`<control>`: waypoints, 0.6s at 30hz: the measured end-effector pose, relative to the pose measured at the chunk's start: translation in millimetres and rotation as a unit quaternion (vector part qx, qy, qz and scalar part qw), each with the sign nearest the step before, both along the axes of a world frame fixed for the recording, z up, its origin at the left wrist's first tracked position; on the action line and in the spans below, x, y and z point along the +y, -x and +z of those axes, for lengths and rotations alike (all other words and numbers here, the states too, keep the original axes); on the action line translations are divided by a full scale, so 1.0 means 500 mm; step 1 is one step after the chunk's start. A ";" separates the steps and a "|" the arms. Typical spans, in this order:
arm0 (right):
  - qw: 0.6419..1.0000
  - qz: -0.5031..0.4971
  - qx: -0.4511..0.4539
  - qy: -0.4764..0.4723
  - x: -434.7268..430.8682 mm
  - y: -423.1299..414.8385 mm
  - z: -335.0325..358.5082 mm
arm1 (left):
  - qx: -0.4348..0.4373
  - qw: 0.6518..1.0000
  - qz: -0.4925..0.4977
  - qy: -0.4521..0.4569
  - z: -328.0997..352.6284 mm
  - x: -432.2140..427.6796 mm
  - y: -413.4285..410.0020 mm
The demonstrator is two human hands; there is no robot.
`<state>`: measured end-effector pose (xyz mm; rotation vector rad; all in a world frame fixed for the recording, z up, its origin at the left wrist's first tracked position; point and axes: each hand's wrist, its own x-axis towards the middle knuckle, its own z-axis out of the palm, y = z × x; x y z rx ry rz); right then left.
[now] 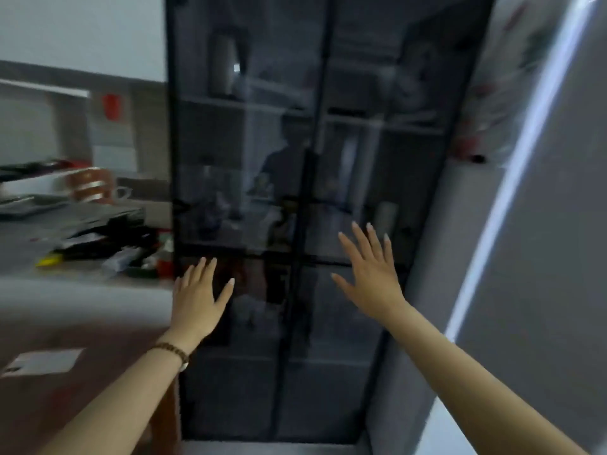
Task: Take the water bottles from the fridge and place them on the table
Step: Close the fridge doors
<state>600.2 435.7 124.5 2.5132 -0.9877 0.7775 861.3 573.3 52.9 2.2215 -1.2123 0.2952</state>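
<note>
A tall cabinet with dark tinted glass doors [249, 159] fills the middle of the view, its two doors shut and meeting at a thin black centre line; whether this is the fridge cannot be told for sure. Behind the glass, pale shelves and dim, blurred shapes show, but no water bottle can be made out clearly. The glass also carries a faint reflection of a person. The left hand [197, 297] is raised in front of the left door, fingers spread and empty, with a beaded bracelet [174, 351] at the wrist. The right hand [371, 267] is higher and further right, before the right door, likewise spread flat and grasping nothing. To the far left a cluttered counter [29, 251] holds dark, blurred items, and a brown table surface [98, 330] lies near left with a white sheet [42, 362] on it.
</note>
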 end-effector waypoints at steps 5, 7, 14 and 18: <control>0.976 -0.143 -0.010 0.164 0.023 0.299 0.128 | -0.020 0.983 -0.180 0.040 0.101 -0.159 0.295; 0.963 -0.191 -0.001 0.188 0.037 0.391 0.155 | -0.020 0.967 -0.249 0.054 0.134 -0.200 0.415; 0.925 -0.298 0.061 0.229 0.051 0.654 0.172 | -0.033 0.902 -0.415 0.114 0.219 -0.294 0.794; 0.934 -0.232 0.032 0.269 0.023 0.701 0.166 | -0.018 0.872 -0.463 0.159 0.223 -0.327 0.937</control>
